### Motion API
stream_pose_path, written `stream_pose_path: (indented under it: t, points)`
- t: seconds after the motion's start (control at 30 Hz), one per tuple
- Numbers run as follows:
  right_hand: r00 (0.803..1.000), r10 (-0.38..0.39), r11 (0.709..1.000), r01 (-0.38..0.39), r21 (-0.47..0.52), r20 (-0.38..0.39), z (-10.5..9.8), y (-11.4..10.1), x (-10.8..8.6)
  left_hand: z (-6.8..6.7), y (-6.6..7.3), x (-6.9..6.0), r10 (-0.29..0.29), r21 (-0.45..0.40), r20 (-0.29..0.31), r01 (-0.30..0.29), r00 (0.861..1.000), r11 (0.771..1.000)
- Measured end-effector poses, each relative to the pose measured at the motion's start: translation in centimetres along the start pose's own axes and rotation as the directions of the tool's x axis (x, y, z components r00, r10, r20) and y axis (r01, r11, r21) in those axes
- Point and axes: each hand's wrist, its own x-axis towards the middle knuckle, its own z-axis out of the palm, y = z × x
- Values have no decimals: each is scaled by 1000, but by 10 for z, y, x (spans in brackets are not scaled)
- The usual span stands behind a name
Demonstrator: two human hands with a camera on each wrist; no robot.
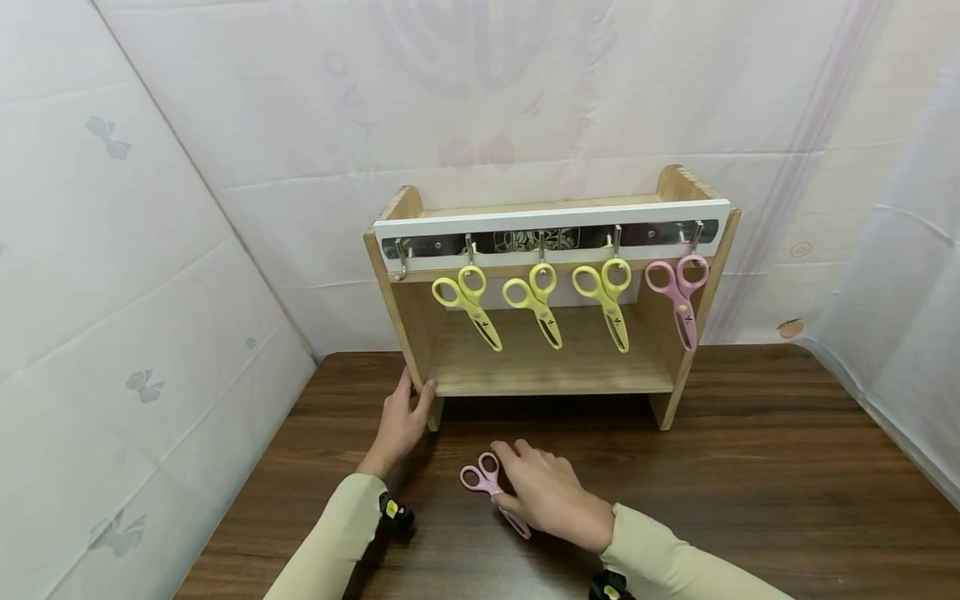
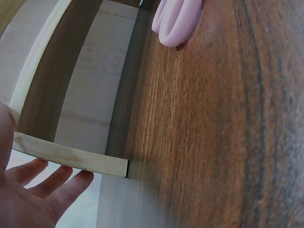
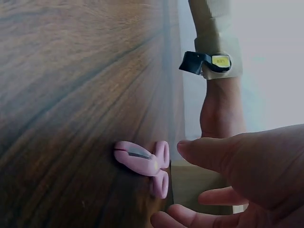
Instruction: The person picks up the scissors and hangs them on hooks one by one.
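My left hand [image 1: 399,425] holds the lower left side of a small wooden shelf [image 1: 555,381], thumb at the front edge and fingers along the outer face. On the table in front of the shelf lies a pair of pink scissors [image 1: 491,482], handles toward the shelf and blades toward me. Over these scissors hovers my right hand [image 1: 547,493]. In the right wrist view its thumb and fingers are spread, apart from the pink scissors [image 3: 142,164]. Part of the blades is hidden by the hand in the head view.
From the hook rail [image 1: 450,246] on the shelf's front hang yellow scissors [image 1: 473,302], two more like them, and pink scissors [image 1: 682,305] at the right. A hook [image 1: 401,260] is at the rail's left end. Patterned cloth [image 1: 300,125] surrounds the dark wooden table [image 1: 772,483].
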Motion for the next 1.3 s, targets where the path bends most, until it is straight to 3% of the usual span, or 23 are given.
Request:
stream_pose_path:
  t: [0.37, 0.87, 1.3]
  points:
    - [999, -43, 999, 43, -14, -21, 10, 0, -4, -2, 2, 1, -28, -12, 38, 29, 999, 1000]
    - [1000, -27, 999, 27, -26, 14, 18, 0, -8, 0, -2, -1, -34, -17, 53, 35, 998, 999]
    - [1000, -28, 1000, 28, -4, -3, 22, 2, -9, -1, 0, -2, -32, -14, 42, 33, 999, 999]
